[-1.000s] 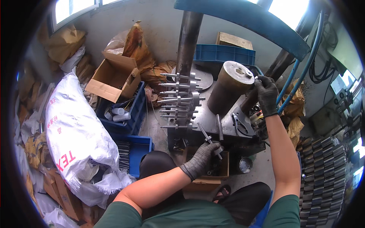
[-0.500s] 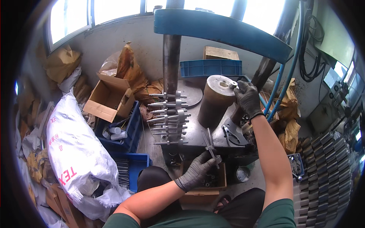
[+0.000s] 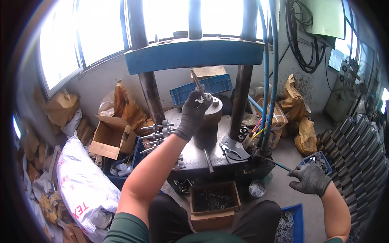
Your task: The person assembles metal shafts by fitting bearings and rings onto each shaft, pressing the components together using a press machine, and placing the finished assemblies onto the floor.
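Observation:
My gloved left hand (image 3: pixel 192 116) reaches over the bench, its fingers closed round a steel shaft (image 3: pixel 198 81). The shaft stands tilted above the top of a thick metal cylinder (image 3: pixel 206 133); whether its lower end sits in the cylinder is hidden by the hand. My gloved right hand (image 3: pixel 311 179), off to the right, is closed on the end of a thin lever (image 3: pixel 278 164) that runs to the press's side. Left of the cylinder lie several shafts with collars (image 3: pixel 156 135), partly behind my left forearm. A loose steel rod (image 3: pixel 208 161) rests at the bench's front edge.
The press's blue crossbeam (image 3: pixel 194 56) spans above. Pliers (image 3: pixel 230 152) lie right of the cylinder. Below the bench are a cardboard box (image 3: pixel 214 216) of dark parts and a tin (image 3: pixel 257 189). A blue crate (image 3: pixel 298 227) holds rings. Stacked metal tubes (image 3: pixel 356 158) stand right.
My left hand has risen from the bench's front to above the cylinder with a shaft. My right hand has left the cylinder's top and now holds the lever. The view has shifted.

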### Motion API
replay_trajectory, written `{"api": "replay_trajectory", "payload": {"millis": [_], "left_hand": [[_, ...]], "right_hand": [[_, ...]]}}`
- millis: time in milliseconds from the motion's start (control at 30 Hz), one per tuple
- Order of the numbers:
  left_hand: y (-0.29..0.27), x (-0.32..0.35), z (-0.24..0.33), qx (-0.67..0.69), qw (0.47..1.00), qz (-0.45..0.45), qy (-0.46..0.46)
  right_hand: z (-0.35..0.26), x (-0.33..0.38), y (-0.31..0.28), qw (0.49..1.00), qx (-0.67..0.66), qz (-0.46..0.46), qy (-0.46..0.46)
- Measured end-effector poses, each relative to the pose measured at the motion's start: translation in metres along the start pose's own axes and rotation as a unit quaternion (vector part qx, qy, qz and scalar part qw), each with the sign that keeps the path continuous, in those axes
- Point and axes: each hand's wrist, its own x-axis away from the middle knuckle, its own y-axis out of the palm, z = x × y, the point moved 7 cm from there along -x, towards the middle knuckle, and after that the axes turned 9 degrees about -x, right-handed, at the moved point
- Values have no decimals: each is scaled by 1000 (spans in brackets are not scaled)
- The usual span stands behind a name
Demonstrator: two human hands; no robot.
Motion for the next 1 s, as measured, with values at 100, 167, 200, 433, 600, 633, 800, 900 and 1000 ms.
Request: {"api": "replay_trajectory", "payload": {"millis": [100,167,200,433,600,633,800,900,1000], "left_hand": [[14,-33,-23,-1,1000,-26,-5],[23,-44,-31,-21,999,-32,-11],[31,-48,-33,-12,999,-43,-22],[50,-52,-62,109,983,-62,-133],[52,-64,-84,-98,988,-79,-86],[39,-74,-95,-151,985,-82,10],[46,-72,-128,-102,982,-159,-18],[43,-70,-112,-102,987,-120,40],[27,-68,-91,-93,987,-79,104]], "right_hand": [[6,16,5,999,-26,46,-11],[5,19,1,993,31,113,-9],[8,16,2,993,30,115,-5],[21,-5,7,994,-40,99,0],[23,-11,17,999,-38,24,11],[22,-15,18,999,-42,1,-5],[24,-11,26,997,-67,-33,-4],[25,-8,28,995,-98,-10,24],[19,-6,36,995,-98,-2,11]]}}
